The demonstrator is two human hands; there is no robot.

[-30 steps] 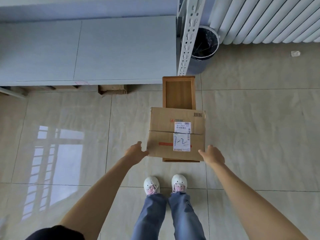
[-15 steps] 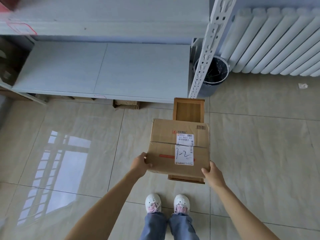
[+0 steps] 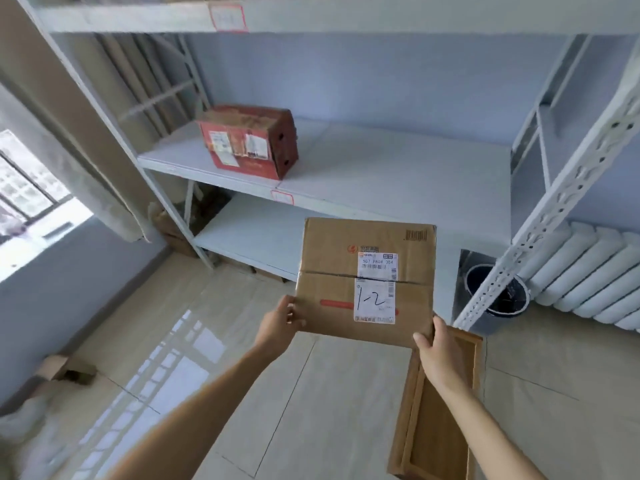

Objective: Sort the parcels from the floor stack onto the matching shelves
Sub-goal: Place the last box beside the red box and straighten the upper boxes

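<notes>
I hold a brown cardboard parcel (image 3: 339, 271) in the air in front of the shelving; its white label reads "1-2". My left hand (image 3: 278, 323) grips its near left corner, thumb on top. My right hand (image 3: 437, 349) grips its near right corner. Behind it a white metal rack has a low shelf (image 3: 256, 233), a middle shelf (image 3: 398, 174) and an upper shelf (image 3: 311, 15), each with a small red-edged tag on the front edge. A red carton (image 3: 249, 140) sits on the left of the middle shelf.
A shallow wooden tray (image 3: 446, 427) lies on the tiled floor under my right arm. A dark bin (image 3: 498, 296) stands by the rack's right post, beside a white radiator (image 3: 588, 275). Cardboard boxes sit at the rack's left foot (image 3: 173, 230) and by the left wall (image 3: 59, 368).
I lifted the parcel off the wooden tray with both hands. My view rose from the floor to the shelves, bringing the middle shelf and red carton into sight.
</notes>
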